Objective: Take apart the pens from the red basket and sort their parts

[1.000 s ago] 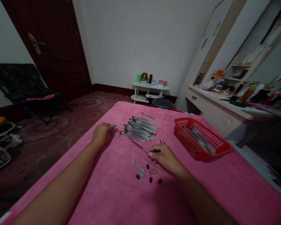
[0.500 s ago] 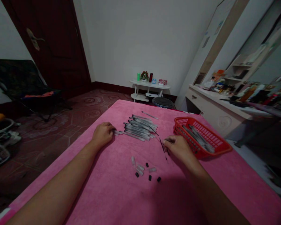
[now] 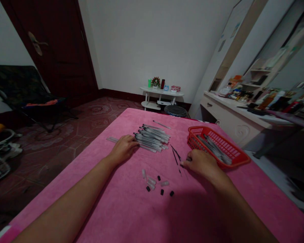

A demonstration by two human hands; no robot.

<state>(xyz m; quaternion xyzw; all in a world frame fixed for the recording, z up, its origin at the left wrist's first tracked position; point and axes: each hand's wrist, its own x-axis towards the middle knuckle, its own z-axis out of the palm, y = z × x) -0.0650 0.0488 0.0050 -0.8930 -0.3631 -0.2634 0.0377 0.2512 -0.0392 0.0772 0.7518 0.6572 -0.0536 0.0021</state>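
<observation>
The left hand (image 3: 124, 148) lies palm down with its fingers curled against the near end of the pile of clear barrels (image 3: 152, 138); whether it grips one I cannot tell. The right hand (image 3: 201, 163) has thumb and fingertips drawn together on the thin black refills (image 3: 176, 156), apparently pinching them, just beside the red basket (image 3: 192, 130).

Judging by the layout, the work is early to midway. A modest bundle of pens (image 3: 214, 145) already lies in the basket, while the barrel pile is clearly larger and small caps and plugs (image 3: 155, 184) sit loose between the 2 forearms. 1 stray barrel (image 3: 112, 139) lies left of the left hand.

The pink worktop (image 3: 131, 216) is bare toward the person. Its left edge runs close by the left forearm (floor below), and the basket sits near the right edge.
</observation>
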